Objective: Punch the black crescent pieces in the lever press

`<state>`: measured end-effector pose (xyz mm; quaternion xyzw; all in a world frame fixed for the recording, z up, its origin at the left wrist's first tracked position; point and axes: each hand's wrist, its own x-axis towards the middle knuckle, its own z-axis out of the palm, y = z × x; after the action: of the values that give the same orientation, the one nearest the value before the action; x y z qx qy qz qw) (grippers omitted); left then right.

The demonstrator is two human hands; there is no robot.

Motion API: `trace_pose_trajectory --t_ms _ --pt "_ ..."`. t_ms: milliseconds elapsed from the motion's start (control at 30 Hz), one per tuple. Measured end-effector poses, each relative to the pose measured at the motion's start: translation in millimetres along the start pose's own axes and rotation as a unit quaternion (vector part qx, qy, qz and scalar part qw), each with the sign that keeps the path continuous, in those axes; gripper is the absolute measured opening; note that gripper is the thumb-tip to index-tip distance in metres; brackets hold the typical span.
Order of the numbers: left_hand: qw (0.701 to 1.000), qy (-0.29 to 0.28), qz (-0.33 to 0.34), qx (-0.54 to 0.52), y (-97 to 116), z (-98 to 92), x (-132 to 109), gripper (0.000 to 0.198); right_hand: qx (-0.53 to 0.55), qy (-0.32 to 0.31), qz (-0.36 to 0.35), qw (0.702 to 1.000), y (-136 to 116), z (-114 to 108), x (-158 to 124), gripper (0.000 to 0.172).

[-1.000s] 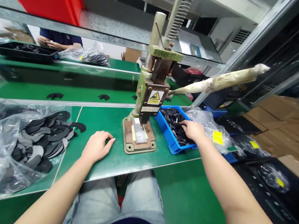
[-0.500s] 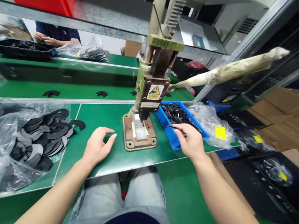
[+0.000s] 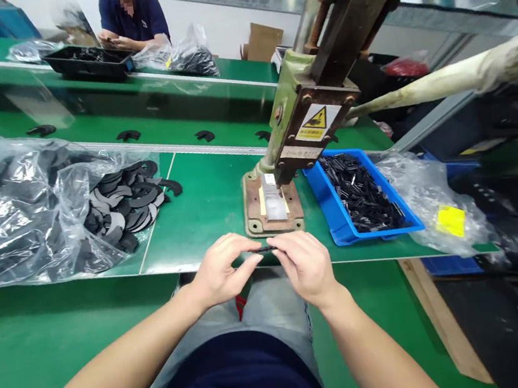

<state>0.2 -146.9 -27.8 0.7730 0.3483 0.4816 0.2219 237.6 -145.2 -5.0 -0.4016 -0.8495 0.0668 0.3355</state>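
Note:
My left hand (image 3: 221,273) and my right hand (image 3: 302,265) meet at the near edge of the green bench, just in front of the hand press (image 3: 300,127). Between their pinched fingertips they hold a thin black strip (image 3: 264,250) lying level. The press base plate (image 3: 274,208) with a pale block on it sits just beyond the hands. To the right of the press stands a blue bin (image 3: 337,216) filled with small black strips.
A clear plastic bag (image 3: 20,211) spilling black crescent-shaped pieces (image 3: 132,203) lies at left. The press lever (image 3: 452,79) juts out to the right. More bagged parts (image 3: 445,209) sit beside the bin. Another person (image 3: 134,23) works at a black tray (image 3: 86,61) on the far bench.
My right hand lifted a black strip out of the blue bin and brought it to the bench edge. My left hand left the bench top and joined it. The view moved closer.

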Motion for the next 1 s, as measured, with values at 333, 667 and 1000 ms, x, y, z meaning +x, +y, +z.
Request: trace_pose_trajectory --t_ms 333,667,1000 --pt "0.998 -0.018 0.045 0.034 -3.9 -6.4 7.3 0.021 0.013 -0.029 0.003 0.999 -1.2 4.8 3.3 0.031" --pt "0.994 -0.009 -0.052 0.095 -79.3 11.0 86.5 0.019 0.178 0.262 -0.013 0.948 63.6 -153.3 93.6 0.08" --pt "0.953 -0.143 0.052 0.263 -91.1 25.4 125.5 0.029 0.109 0.125 -0.03 0.986 7.4 -232.9 186.6 0.073"
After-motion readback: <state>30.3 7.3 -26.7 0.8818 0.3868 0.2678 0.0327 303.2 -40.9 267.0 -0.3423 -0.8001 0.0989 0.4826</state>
